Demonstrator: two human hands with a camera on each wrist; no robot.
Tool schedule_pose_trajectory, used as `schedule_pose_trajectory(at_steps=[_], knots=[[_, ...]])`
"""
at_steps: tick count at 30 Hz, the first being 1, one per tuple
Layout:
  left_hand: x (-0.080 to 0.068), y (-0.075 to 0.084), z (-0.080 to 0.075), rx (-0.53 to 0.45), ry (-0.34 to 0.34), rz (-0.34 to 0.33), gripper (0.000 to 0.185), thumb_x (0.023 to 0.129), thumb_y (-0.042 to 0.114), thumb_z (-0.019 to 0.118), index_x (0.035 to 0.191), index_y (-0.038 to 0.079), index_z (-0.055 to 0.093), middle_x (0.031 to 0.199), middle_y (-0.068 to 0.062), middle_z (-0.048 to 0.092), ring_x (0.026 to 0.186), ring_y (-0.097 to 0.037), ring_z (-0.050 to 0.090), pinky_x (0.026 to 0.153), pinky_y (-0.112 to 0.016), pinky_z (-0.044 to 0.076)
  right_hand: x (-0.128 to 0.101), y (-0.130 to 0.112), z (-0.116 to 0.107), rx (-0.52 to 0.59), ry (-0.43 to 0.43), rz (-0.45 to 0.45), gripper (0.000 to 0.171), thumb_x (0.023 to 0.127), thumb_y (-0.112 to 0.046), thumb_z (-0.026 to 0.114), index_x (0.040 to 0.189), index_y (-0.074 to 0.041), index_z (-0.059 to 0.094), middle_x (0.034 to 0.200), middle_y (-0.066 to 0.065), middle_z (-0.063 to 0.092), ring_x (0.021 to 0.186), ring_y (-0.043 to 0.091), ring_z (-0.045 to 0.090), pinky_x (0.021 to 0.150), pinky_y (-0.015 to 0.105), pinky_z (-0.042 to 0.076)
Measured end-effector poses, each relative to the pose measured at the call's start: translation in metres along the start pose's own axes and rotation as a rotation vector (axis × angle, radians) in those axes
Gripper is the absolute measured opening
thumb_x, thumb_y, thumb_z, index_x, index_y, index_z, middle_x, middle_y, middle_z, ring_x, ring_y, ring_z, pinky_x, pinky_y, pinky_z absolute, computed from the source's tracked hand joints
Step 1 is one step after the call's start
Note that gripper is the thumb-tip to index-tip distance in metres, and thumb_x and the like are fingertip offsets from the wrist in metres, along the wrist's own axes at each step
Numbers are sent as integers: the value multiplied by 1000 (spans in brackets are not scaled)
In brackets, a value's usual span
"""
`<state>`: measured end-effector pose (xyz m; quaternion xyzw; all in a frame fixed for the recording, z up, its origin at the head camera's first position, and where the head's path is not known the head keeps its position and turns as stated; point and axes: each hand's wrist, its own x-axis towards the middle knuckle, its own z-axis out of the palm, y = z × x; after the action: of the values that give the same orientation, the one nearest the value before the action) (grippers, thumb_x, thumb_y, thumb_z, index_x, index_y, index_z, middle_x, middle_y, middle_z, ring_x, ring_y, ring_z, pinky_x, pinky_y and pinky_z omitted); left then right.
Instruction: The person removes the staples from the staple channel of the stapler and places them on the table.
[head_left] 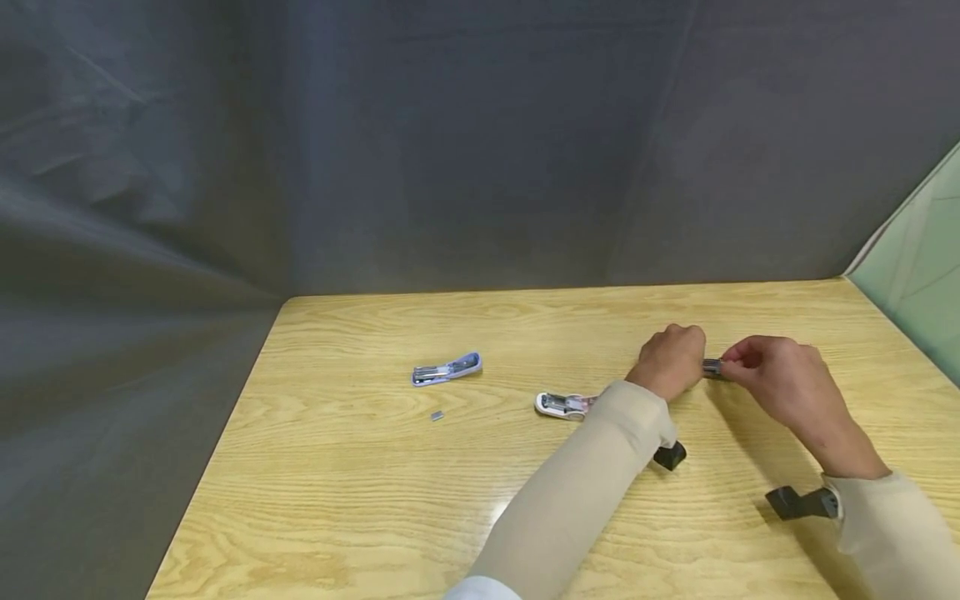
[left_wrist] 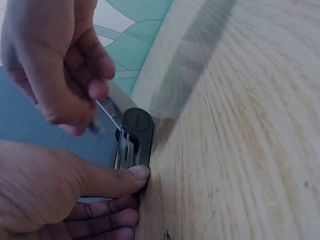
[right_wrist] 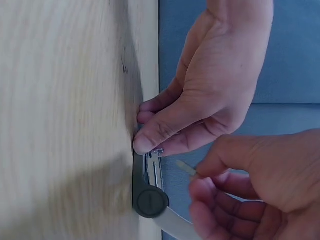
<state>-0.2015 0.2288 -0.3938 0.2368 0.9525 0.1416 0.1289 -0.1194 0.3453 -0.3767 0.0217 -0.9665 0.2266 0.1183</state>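
Observation:
A dark grey stapler (head_left: 712, 367) lies opened on the table, its round hinge (right_wrist: 151, 202) and metal staple channel (right_wrist: 154, 172) showing in the right wrist view. My left hand (head_left: 670, 360) grips the end away from the hinge, with the thumb (left_wrist: 136, 173) on top in the left wrist view. Close over the channel, my right hand (head_left: 787, 379) pinches a short strip of staples (right_wrist: 186, 167) between thumb and forefinger. The strip is apart from the channel in the right wrist view, and blurred in the left wrist view.
To the left lies an opened white stapler (head_left: 562, 406), partly hidden by my left sleeve (head_left: 592, 467). Farther left are an opened lavender stapler (head_left: 447, 369) and a small staple strip (head_left: 437, 415). A dark curtain (head_left: 480, 150) rises behind the table.

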Motion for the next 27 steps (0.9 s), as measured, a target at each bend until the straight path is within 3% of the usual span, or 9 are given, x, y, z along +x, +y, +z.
schedule_pose_trajectory(at_steps=[8,15,27], knots=[[-1,1,0,19,11,-33,10,103,23,66,95,29,70,93,11,66,79,-6,63,66,-25,50,-14,3,4,24,-78,-15,9,87,-4,80,83,-4,73,72,-2,67,62,14,55,52,29,43],[-3,1,-1,25,15,-2,13,103,23,66,90,27,68,87,10,63,74,-6,57,65,-25,48,-23,6,10,52,-163,32,7,89,-7,79,85,-6,73,75,-3,67,65,15,55,55,29,42],[-8,1,-2,37,-3,50,15,103,22,65,88,25,67,80,9,61,69,-6,55,63,-24,47,-29,10,15,48,-160,50,10,91,-10,79,84,-7,73,73,-4,66,63,12,51,54,28,39]])
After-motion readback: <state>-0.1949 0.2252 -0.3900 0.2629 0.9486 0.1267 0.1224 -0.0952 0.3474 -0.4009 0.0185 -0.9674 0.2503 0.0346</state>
